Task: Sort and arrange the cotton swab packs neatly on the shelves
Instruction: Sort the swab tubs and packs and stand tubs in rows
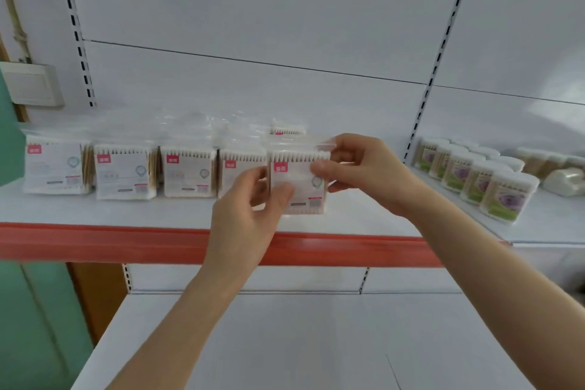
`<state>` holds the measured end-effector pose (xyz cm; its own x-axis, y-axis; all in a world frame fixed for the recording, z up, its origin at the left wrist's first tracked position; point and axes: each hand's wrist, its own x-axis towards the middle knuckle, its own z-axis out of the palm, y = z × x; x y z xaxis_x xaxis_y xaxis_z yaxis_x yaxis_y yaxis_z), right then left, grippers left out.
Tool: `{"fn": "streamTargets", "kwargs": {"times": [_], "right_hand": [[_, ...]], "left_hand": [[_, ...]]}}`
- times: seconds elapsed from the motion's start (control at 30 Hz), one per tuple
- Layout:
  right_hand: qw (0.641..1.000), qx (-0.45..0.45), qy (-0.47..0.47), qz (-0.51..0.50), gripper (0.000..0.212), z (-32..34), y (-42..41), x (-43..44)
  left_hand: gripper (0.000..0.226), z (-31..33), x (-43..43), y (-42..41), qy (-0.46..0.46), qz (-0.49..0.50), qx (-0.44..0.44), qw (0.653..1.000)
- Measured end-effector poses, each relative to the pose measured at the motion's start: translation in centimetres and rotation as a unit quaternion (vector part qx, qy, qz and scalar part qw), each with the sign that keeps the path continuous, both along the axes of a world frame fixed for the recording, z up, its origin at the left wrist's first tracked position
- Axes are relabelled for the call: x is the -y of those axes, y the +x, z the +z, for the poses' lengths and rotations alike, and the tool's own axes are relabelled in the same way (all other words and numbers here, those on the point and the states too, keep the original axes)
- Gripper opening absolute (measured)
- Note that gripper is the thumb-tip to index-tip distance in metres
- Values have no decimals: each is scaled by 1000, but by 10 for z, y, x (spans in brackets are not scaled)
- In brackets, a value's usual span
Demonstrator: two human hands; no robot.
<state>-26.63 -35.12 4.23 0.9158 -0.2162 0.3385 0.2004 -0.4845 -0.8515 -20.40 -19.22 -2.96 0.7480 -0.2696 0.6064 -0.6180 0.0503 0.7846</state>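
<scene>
A cotton swab pack [299,187] is held upright at the right end of a row of matching packs [126,171] on a shelf [158,210]. Fingers of the left hand [250,199] pinch its lower left, those of the right hand [364,168] its top corner. Best set flush beside its neighbour, label forward.

Cotton swab packs [126,172] sit in clear, glossy plastic bags; wooden sticks show at their sides. The shelf [158,210] and back panel [253,9] look like smooth, matt white painted metal. A glossy red plastic strip [95,242] edges the shelf. Clear plastic tubs [503,198] have white lids.
</scene>
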Motion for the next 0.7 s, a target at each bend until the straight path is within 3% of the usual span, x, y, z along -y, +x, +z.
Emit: {"fn": "streamTargets", "kwargs": {"times": [0.07,0.17,0.3,0.7], "right_hand": [[999,7,24,-42,15,-2,4,17],[991,27,49,-124,17,-6,23,49],[986,14,65,-153,21,-12,66,76],[984,-38,-35,-171,34,-26,173,82]], "left_hand": [[41,-11,1,3,84,103,119,984],[41,-32,3,14,178,193,245,933],[40,-47,4,21,227,215,262,913],[34,-49,5,23,221,232,265,910]]}}
